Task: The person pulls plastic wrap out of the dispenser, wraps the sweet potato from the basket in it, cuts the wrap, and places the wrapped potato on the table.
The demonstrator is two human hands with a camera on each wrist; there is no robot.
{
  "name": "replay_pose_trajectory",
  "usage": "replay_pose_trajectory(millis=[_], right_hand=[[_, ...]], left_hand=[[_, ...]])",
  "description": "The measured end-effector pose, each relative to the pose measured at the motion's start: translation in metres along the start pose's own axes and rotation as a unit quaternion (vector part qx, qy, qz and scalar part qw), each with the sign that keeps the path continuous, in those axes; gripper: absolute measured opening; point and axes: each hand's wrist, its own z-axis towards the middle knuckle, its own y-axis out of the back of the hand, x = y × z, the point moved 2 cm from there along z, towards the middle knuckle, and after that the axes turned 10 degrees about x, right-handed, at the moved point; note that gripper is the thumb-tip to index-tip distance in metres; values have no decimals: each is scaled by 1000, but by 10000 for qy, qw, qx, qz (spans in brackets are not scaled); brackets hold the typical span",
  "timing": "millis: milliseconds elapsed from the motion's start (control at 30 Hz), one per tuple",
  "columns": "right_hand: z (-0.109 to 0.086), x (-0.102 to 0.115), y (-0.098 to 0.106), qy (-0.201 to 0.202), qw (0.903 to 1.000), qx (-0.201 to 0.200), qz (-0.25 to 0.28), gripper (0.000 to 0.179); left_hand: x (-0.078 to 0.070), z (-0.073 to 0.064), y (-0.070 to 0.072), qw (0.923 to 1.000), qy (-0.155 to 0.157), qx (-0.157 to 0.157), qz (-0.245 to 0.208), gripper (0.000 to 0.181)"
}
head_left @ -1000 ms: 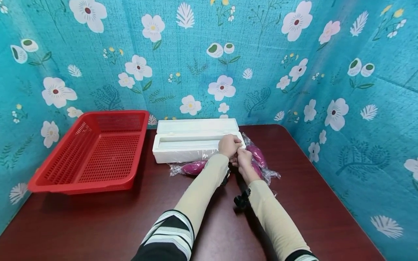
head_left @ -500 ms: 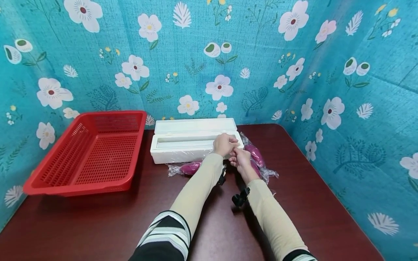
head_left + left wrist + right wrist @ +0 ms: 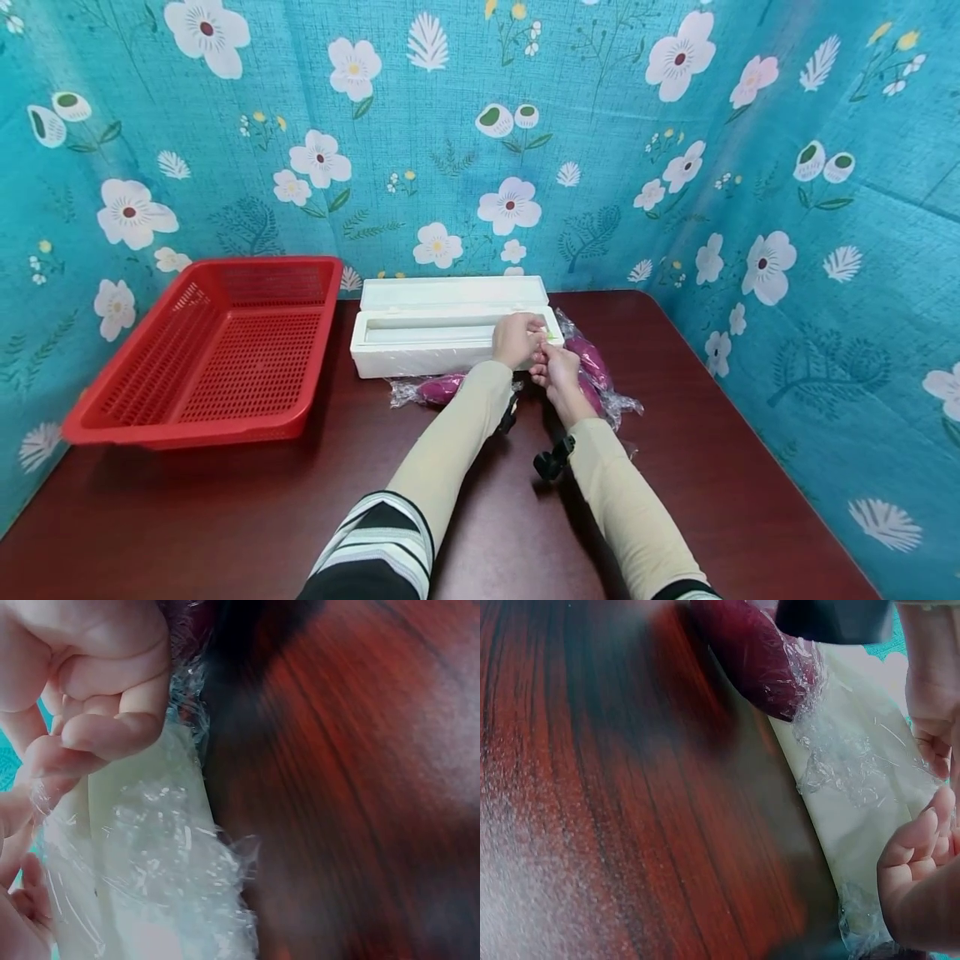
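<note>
A white cling film box lies with its lid raised and a pale roll inside. At its front right end my left hand pinches clear cling film, which runs wrinkled over the box's front. My right hand meets it there, thumb and finger pinching the film beside the left fingertips; the film's creases draw together at that spot in the right wrist view. Two film-wrapped purple vegetables, like eggplants, lie close by: one before the box, partly behind my left arm, another right of it. More purple shows behind my right wrist.
An open red plastic basket stands to the left on the dark red-brown table. Blue flowered cloth hangs along the back and right sides. Black wrist cameras sit on both wrists, the right one close over the table.
My left hand has shifted slightly left along the box front, and its fingers sit a little apart from the box's right corner. The right hand stays close beside it. The head view sways slightly.
</note>
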Motion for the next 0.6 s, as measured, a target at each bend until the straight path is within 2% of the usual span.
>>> replay_pose_trajectory(millis=[67, 200, 300, 467, 600], right_hand=[[0, 0, 0, 6, 10000, 21, -11, 14], [2, -1, 0, 60, 9999, -55, 86, 14], [3, -1, 1, 80, 9999, -87, 124, 15], [4, -3, 2, 71, 9999, -33, 107, 16], [5, -4, 2, 100, 9999, 21, 98, 15]], left_hand=[[-1, -1, -1, 9998, -159, -132, -12, 17], [0, 0, -2, 9995, -232, -127, 180, 15], [-2, -1, -1, 9983, -408, -44, 405, 15], [-1, -3, -1, 9929, -887, 110, 788, 17], [5, -1, -2, 9908, -1100, 230, 758, 18]])
